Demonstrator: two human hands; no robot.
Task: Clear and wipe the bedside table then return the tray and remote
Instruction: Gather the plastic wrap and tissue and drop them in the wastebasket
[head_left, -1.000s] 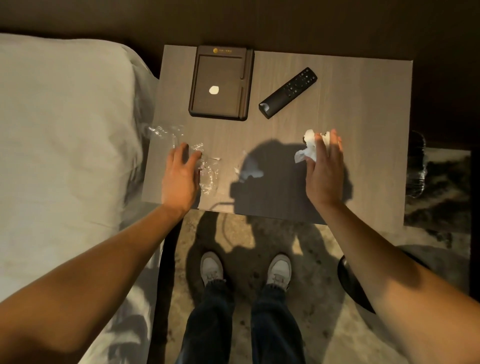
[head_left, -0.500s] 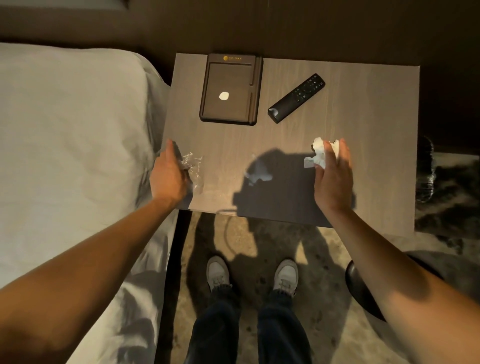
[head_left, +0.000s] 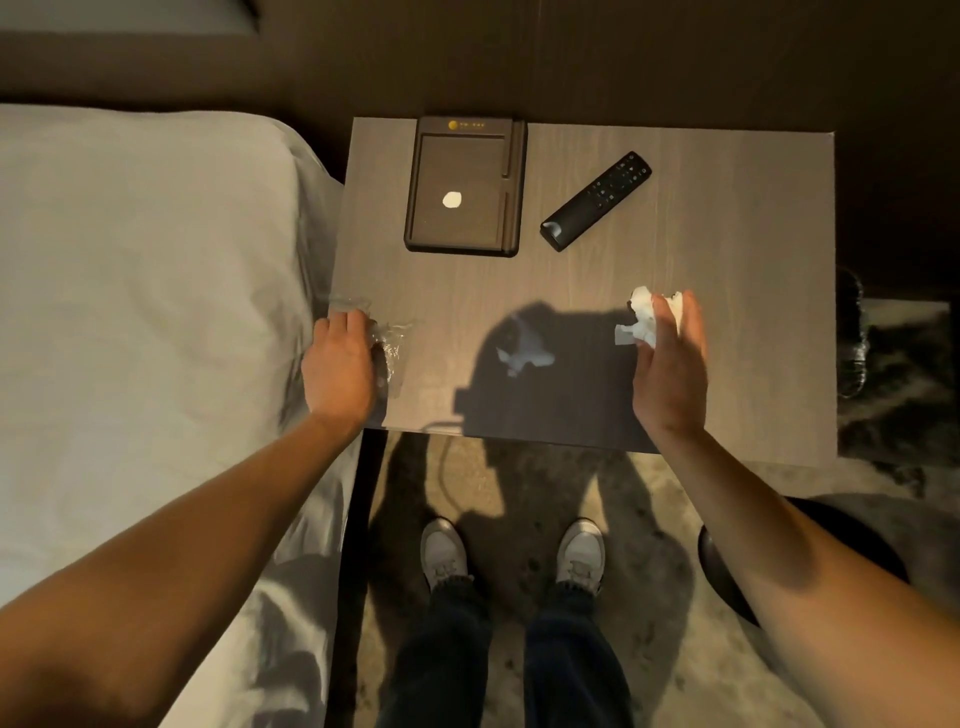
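Observation:
The wooden bedside table (head_left: 727, 270) fills the middle of the view. At its back left lies a dark tray (head_left: 465, 156) with a small pale scrap (head_left: 452, 200) in it. A black remote (head_left: 596, 200) lies slanted to the tray's right. My left hand (head_left: 340, 371) at the table's left front edge is closed on crumpled clear plastic wrap (head_left: 390, 345). My right hand (head_left: 670, 364) over the right front grips crumpled white tissue (head_left: 643, 314). Another small white scrap (head_left: 524, 358) lies in the shadow between my hands.
A bed with white sheets (head_left: 145, 291) touches the table's left side. A round dark bin (head_left: 727, 577) stands on the floor at lower right. My feet in white shoes (head_left: 514, 556) stand on patterned carpet in front of the table.
My left hand slid left along the front edge, gathering the plastic wrap into its grasp. My right hand stayed closed on the tissue, barely moving.

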